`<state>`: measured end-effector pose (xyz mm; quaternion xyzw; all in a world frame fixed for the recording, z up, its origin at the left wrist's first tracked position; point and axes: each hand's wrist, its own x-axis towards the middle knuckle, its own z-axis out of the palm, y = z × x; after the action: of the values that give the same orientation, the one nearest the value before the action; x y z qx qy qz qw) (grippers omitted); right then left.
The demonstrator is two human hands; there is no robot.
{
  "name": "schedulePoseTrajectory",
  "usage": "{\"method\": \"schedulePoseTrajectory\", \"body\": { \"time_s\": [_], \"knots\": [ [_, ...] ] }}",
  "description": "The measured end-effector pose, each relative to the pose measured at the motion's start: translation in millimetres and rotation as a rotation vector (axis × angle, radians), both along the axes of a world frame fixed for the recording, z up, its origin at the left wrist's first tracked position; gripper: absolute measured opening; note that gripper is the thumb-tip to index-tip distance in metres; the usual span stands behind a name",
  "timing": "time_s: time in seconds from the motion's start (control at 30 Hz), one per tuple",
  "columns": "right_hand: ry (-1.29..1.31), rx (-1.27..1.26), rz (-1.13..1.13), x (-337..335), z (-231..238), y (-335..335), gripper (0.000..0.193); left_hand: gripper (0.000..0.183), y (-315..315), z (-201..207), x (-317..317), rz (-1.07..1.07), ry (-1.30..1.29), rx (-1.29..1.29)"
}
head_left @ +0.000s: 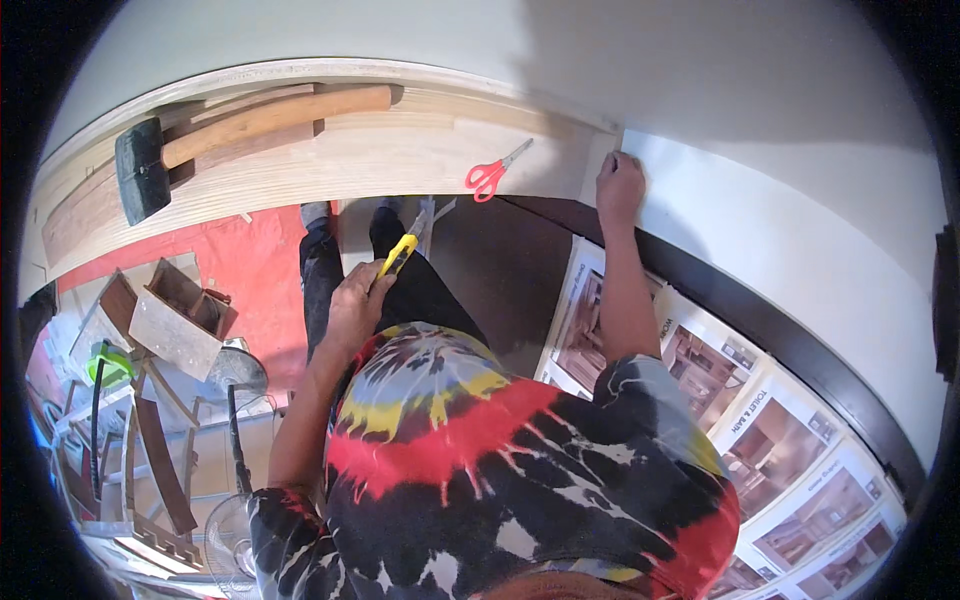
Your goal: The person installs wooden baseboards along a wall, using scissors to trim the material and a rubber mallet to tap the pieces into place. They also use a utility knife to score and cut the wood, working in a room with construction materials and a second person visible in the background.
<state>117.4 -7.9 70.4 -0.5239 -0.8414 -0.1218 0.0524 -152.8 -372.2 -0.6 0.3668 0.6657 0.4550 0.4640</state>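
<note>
My left hand (pixel 353 297) is wrapped round a yellow utility knife (pixel 399 256), its tip pointing up toward the wooden shelf board (pixel 400 150). At the board's right end, by the corner of the white wall, my right hand (pixel 620 187) is closed with its fingers curled in. Whatever those fingers may hold is hidden. Red-handled scissors (pixel 487 178) lie on the board to the left of my right hand. Farther left on the same board rests a mallet (pixel 145 170) with a black head and a wooden handle.
Below on the left, a wooden box (pixel 180 312) and a wooden frame (pixel 150 460) stand by a red floor covering (pixel 255 255). A fan (pixel 230 540) is at lower left. Printed picture panels (pixel 770 440) lie at lower right, along a dark edge beneath the white wall (pixel 780 220).
</note>
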Motion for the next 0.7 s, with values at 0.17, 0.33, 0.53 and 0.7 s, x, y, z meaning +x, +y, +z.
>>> {"method": "schedulePoseTrajectory", "body": {
  "time_s": [0.17,0.33,0.53,0.7],
  "knots": [
    [-0.092,0.013,-0.017,-18,1,20,0.018,0.019,-2,-1,0,-0.041,0.029,-0.045],
    [-0.213,-0.064,0.038,-13,4,29,0.016,0.021,-2,-5,0,-0.044,0.022,-0.043],
    [-0.017,0.034,0.073,9,11,35,0.018,0.019,-1,-4,-6,-0.027,0.011,-0.075],
    [0.129,0.071,-0.093,14,30,8,0.025,0.020,-7,-8,-3,-0.005,-0.017,-0.115]
  ]
}}
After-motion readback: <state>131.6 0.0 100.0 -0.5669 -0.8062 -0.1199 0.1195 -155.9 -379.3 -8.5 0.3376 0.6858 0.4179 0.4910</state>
